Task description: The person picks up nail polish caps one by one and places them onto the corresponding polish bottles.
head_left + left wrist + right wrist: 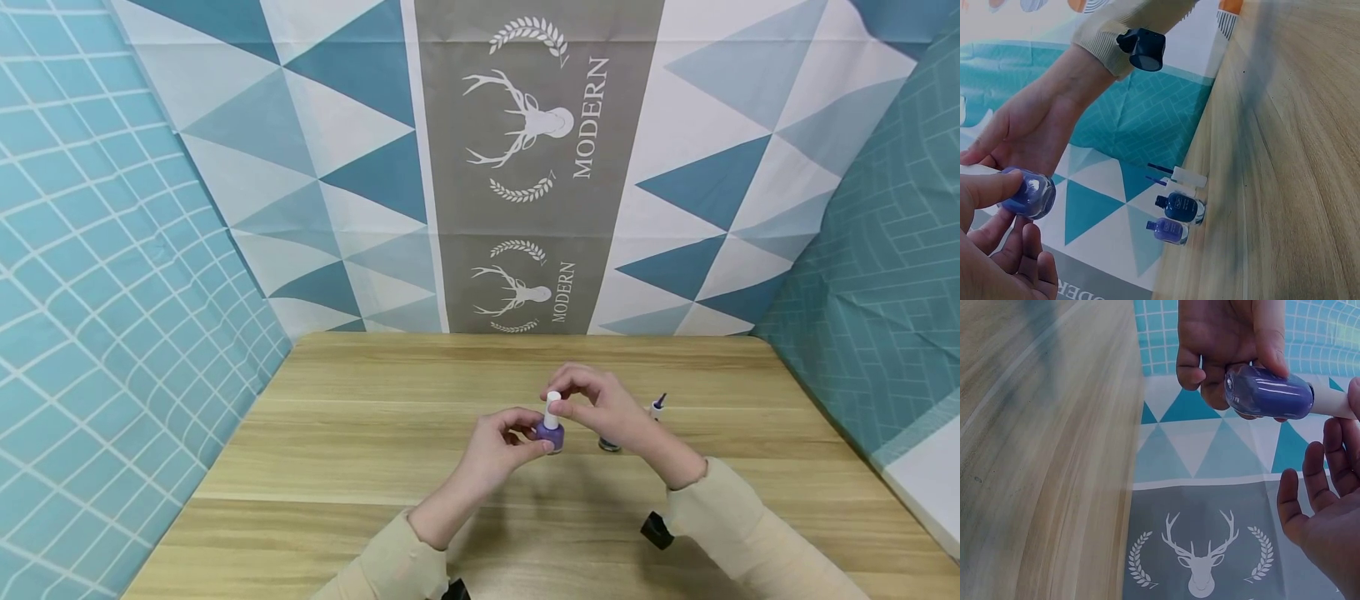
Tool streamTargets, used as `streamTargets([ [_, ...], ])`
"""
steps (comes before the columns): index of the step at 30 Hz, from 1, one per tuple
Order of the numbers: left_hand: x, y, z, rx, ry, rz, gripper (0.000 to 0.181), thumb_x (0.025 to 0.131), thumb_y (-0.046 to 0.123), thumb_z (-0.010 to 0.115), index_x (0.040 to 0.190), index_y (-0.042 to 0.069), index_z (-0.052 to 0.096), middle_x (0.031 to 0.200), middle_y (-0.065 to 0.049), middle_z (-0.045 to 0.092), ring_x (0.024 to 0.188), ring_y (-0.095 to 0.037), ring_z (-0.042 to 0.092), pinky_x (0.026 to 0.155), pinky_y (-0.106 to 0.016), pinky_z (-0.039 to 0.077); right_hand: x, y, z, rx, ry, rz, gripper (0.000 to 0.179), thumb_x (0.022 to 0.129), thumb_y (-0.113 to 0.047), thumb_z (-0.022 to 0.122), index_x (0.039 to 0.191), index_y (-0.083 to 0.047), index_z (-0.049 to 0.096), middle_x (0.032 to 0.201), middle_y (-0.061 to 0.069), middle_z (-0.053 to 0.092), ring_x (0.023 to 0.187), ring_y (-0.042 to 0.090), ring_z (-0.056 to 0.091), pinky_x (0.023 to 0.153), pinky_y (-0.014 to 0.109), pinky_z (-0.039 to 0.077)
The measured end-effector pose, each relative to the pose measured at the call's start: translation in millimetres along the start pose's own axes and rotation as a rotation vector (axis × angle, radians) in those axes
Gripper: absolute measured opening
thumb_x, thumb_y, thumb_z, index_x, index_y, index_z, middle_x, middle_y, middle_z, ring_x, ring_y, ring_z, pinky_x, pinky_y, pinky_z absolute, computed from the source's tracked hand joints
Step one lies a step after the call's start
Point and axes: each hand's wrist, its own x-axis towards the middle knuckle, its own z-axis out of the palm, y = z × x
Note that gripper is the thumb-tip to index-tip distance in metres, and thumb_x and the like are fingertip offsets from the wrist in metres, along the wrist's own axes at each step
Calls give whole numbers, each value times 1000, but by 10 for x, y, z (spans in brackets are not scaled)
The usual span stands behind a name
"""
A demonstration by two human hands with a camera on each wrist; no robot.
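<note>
My left hand (487, 457) pinches a small glass nail polish bottle (551, 435) with purple polish, held above the wooden table. The fingers of my right hand (603, 408) grip its white cap (553, 402), which sits at the bottle's neck. In the right wrist view the bottle (1272, 395) lies between my left thumb and fingers, a thin dark band showing beside the cap. Right of my hands, two uncapped bottles stand on the table: one dark blue (1180, 207), one purple (1167, 230). The right forearm mostly hides them in the head view.
Two white caps, one (1190, 177) with its brush pointing up and another (1179, 188) beside it, stand by the uncapped bottles. The wooden table (360, 442) meets patterned cloth (352, 167) at the back and sides. A white surface (926, 475) shows at the far right.
</note>
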Motion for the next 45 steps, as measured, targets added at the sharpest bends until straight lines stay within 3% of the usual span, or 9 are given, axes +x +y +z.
streamTargets([
  [6,6,-7,1,4,-2,-5,25,77,17,78,100,11,71,89,0,67,80,-12,57,67,-24,46,7,15,4,15,13,-7,8,87,-5,66,91,-12,63,91,3,59,85,13,57,80,29,49],
  [13,-3,24,8,0,1,-9,25,76,15,78,99,8,71,87,-4,67,77,-11,54,65,-22,44,13,18,13,22,23,-26,10,85,-8,69,86,-11,60,87,2,56,82,13,55,79,29,48],
  [18,-53,181,-5,6,-6,-15,23,77,7,76,99,2,70,87,-8,67,77,-13,53,64,-21,43,15,33,15,24,28,-31,11,84,-7,70,86,-11,59,86,2,55,82,13,54,78,30,49],
  [22,-82,287,-22,21,-6,-10,23,79,5,74,100,-1,69,89,-12,67,78,-15,54,65,-22,44,13,26,7,18,6,-20,12,86,-5,67,97,-8,63,93,2,59,85,13,56,80,30,49],
  [28,-14,76,-13,51,10,-1,25,80,11,75,104,6,70,91,-5,67,81,-12,54,67,-25,45,-10,2,-34,13,-74,-27,28,92,-2,56,120,-6,61,108,3,60,91,14,56,78,29,49],
  [36,-4,24,-18,37,-3,2,25,81,14,74,105,10,70,91,-3,68,81,-12,55,67,-24,45,-7,4,-53,43,-146,-23,31,95,-2,49,124,-8,59,119,6,59,102,16,54,83,31,49],
  [39,-26,85,-12,45,-4,-2,25,82,9,72,107,6,70,91,-6,68,81,-13,55,66,-23,44,-6,3,-51,48,-156,-25,30,96,-2,49,122,-10,61,119,6,59,106,18,54,86,32,48],
  [45,-121,363,-34,53,-15,14,25,82,1,69,107,-2,68,92,-13,68,82,-18,56,67,-23,44,-4,1,-42,62,-146,-42,24,95,0,49,112,-7,64,112,5,59,102,20,54,84,30,49],
])
